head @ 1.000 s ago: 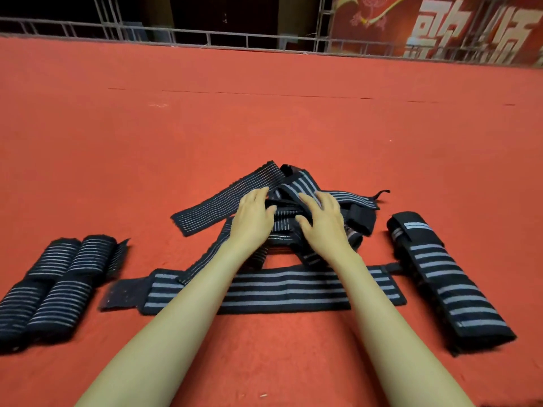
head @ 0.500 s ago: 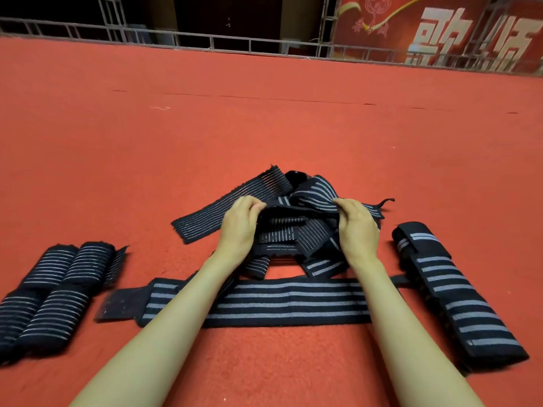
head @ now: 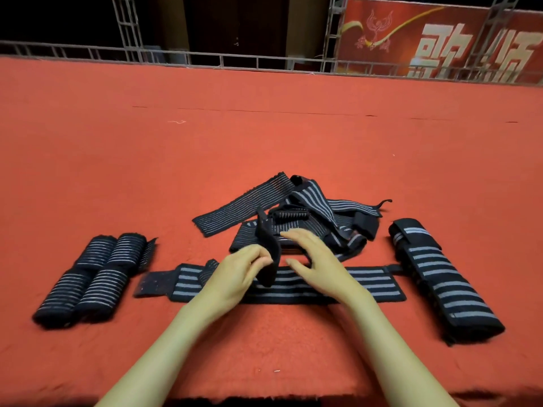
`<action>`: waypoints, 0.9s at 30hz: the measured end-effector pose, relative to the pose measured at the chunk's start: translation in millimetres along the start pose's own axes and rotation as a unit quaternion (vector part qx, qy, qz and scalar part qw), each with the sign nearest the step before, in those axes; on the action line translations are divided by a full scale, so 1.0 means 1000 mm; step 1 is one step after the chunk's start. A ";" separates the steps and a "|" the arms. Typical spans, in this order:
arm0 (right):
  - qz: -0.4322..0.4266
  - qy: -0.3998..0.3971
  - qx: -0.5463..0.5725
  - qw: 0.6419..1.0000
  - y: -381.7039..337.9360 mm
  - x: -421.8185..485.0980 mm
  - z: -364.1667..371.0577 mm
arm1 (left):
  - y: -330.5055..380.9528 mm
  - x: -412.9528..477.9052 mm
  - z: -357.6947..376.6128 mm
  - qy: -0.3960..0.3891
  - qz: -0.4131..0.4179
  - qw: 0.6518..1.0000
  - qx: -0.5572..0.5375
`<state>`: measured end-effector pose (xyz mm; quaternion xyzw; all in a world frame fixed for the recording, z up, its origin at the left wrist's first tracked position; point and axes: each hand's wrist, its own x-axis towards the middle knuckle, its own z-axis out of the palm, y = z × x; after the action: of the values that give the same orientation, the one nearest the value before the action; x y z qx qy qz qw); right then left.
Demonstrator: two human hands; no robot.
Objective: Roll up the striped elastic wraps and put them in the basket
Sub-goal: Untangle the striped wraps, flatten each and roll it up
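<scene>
In the head view, the left hand (head: 238, 273) pinched the dark end of one striped wrap (head: 265, 239), over the loose pile (head: 317, 210) on the red mat (head: 264, 142). The right hand (head: 318, 261) was loose, holding nothing. Best to roll tight from that end, edges even. No basket showed.

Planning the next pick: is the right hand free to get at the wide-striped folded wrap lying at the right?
Probably yes. The right hand is open and empty, and the folded wrap lies uncovered on the red carpet to its right, with nothing on top of it.
</scene>
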<state>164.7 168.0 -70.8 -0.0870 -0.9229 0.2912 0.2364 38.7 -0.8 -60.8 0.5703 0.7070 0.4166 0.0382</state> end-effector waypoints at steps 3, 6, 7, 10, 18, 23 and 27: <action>0.010 -0.063 0.035 0.997 -0.012 -0.025 0.010 | -0.007 -0.024 0.006 -0.020 0.017 0.998 0.058; 0.055 -0.050 0.079 0.994 -0.021 -0.049 0.022 | -0.006 -0.046 0.012 -0.003 0.044 0.996 0.079; 0.071 -0.041 0.093 0.992 -0.024 -0.054 0.026 | -0.004 -0.052 0.014 0.002 0.051 0.996 0.074; 0.055 -0.024 0.095 0.994 -0.035 -0.063 0.035 | 0.003 -0.069 0.019 -0.006 0.067 0.996 0.054; 0.101 -0.035 -0.046 0.993 -0.039 -0.083 0.052 | -0.004 -0.096 -0.005 0.226 -0.089 0.969 0.056; 0.124 0.043 -0.064 0.989 -0.049 -0.087 0.066 | -0.031 -0.083 -0.026 0.144 -0.362 0.920 0.048; 0.124 0.046 -0.061 0.989 -0.049 -0.089 0.069 | -0.029 -0.065 -0.030 0.119 -0.380 0.917 -0.010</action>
<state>207.6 67.4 -126.6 -0.2282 -0.9093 0.2568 0.2350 23.0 -71.7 -87.2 0.2048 0.8654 0.4426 0.1149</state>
